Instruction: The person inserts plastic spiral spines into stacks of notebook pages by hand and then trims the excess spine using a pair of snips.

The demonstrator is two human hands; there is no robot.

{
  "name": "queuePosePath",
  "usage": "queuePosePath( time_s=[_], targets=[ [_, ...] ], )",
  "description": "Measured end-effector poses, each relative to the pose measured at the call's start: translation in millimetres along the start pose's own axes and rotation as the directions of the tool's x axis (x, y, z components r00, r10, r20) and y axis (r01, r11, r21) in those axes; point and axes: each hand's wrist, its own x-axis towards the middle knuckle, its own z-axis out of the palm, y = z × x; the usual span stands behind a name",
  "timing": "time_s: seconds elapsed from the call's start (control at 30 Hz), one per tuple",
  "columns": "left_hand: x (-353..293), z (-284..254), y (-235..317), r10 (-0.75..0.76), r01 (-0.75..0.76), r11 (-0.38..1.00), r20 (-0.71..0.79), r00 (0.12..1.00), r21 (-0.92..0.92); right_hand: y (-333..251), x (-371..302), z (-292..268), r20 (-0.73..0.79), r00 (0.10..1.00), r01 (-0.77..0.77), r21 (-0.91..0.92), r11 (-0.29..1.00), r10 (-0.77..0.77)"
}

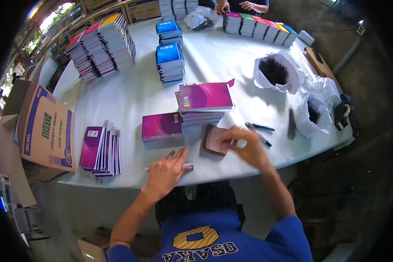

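Observation:
My left hand [165,175] is at the table's near edge, curled over a small notepad [188,167] with a purple end showing; most of the pad is hidden beneath it. To its right, my right hand [245,143] has its fingers pinched together over a brown, rounded block-like holder [214,140]. What the fingertips hold, if anything, I cannot make out. Just beyond the hands sit a short stack of purple notepads [161,125] and a taller purple stack [205,97]. Dark-handled pliers [260,127] lie right of my right hand, beside another slim tool [263,139].
Spiral-bound purple notebooks [91,148] lean at left by an open cardboard box [48,126]. Blue stacks [170,59] and tall stacks [105,46] stand farther back. White bags [288,87] of black coils and loose coils [291,124] lie right. Another person's hand [223,7] touches notebooks.

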Motion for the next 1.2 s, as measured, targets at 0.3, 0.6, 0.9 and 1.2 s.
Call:
queuePosePath(
  time_s=[0.3, 0.6, 0.9, 1.2],
  targets=[
    [6.1, -2.2, -7.2, 0.173, -0.156, 0.972, -0.084, 0.981, 0.174, 9.1, -13.2, 65.9, 0.064, 0.987, -0.150, 0.053, 0.987, 0.147],
    [8.2, -8.8, -10.1, 0.048, -0.047, 0.998, 0.057, 0.997, -0.030, 12.9, -8.0, 64.0, 0.142, 0.983, -0.130, 0.093, 0.987, 0.116],
    [9.7, -13.9, -8.7, -0.003, 0.011, 0.999, 0.180, 0.984, -0.043, 11.0, -4.3, 55.5, 0.232, 0.960, 0.182, -0.097, 0.979, -0.156],
    [10.8, -9.1, -2.7, 0.155, -0.152, 0.984, 0.018, 0.988, -0.097, -2.5, -16.5, 59.3, 0.316, 0.949, 0.135, -0.432, 0.892, 0.009]
  ],
)
